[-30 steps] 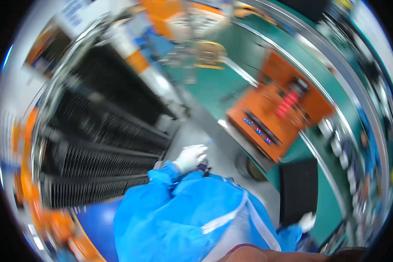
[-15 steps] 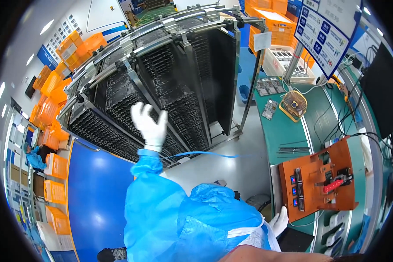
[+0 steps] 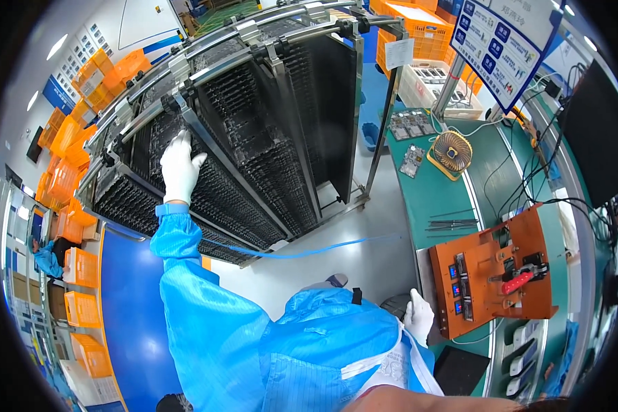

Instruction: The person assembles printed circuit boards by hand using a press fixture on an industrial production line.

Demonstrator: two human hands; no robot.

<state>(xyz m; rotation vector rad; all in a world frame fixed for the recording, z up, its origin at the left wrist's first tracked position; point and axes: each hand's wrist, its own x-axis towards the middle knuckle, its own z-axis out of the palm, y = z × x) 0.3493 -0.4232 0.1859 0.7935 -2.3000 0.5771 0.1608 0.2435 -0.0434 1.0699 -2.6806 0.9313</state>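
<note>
Standing at the person's left and front, the big black rack (image 3: 254,113) is full of thin rows. Over its near part is the left hand (image 3: 180,168) in a white glove, fingers stretched out and thumb apart; I cannot tell if the tips touch. A slanting metal bar (image 3: 206,137) is just beside it, splitting the rows. A thin blue cord (image 3: 302,254) crosses the gap in front of the rack. The right hand (image 3: 419,319), gloved too, is near an orange-brown box (image 3: 477,264) with a red handle (image 3: 517,283); I cannot tell if it pinches anything. That box sits on the green worktop (image 3: 426,199), with thin dark sticks (image 3: 452,225), a yellow fan (image 3: 452,152) and a circuit board (image 3: 412,159) farther up. Orange bins (image 3: 82,309) line the far left.
</note>
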